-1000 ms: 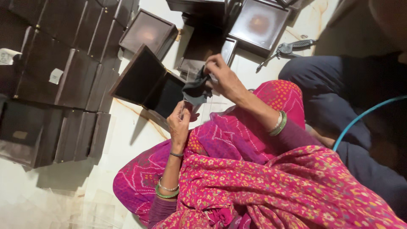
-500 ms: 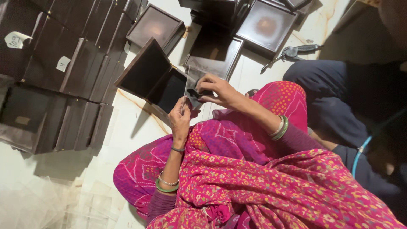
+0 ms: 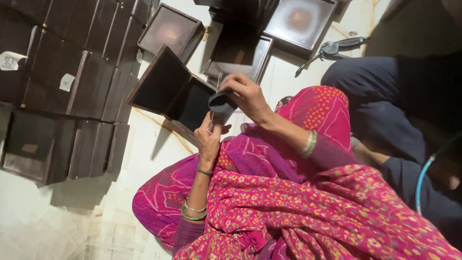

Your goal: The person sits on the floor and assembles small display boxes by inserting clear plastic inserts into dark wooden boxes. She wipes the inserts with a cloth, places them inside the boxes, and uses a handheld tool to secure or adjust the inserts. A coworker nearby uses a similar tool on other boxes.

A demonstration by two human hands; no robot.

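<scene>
An open dark wooden box point(image 3: 175, 94) with a hinged lid sits tilted on the pale floor point(image 3: 139, 154), directly in front of the person's knees. Its interior is dark; contents cannot be made out.

The right hand point(image 3: 248, 94) is closed around a small dark strip of material point(image 3: 222, 103), held just over the box's open compartment. The left hand point(image 3: 209, 137) is raised below it with fingers pinched on a thin pale rod or tool point(image 3: 215, 98), which runs upward past the strip. The two hands are close together, nearly touching at the strip.

Surroundings:
- A row of closed dark boxes point(image 3: 72, 62) stands packed side by side at the left, some bearing small paper labels.
- A separate dark box point(image 3: 29, 147) lies at the lower left.
- Three further open boxes or trays point(image 3: 298, 21) lie beyond the held box, each with a framed flat panel facing up.
- A metal hand tool point(image 3: 332, 48) lies on the floor at the upper right.
- A second person in dark clothing point(image 3: 385, 106) sits at the right, beside a light blue hose point(image 3: 423, 178).
- Pink patterned fabric point(image 3: 308, 212) covers the lap and lower view.
</scene>
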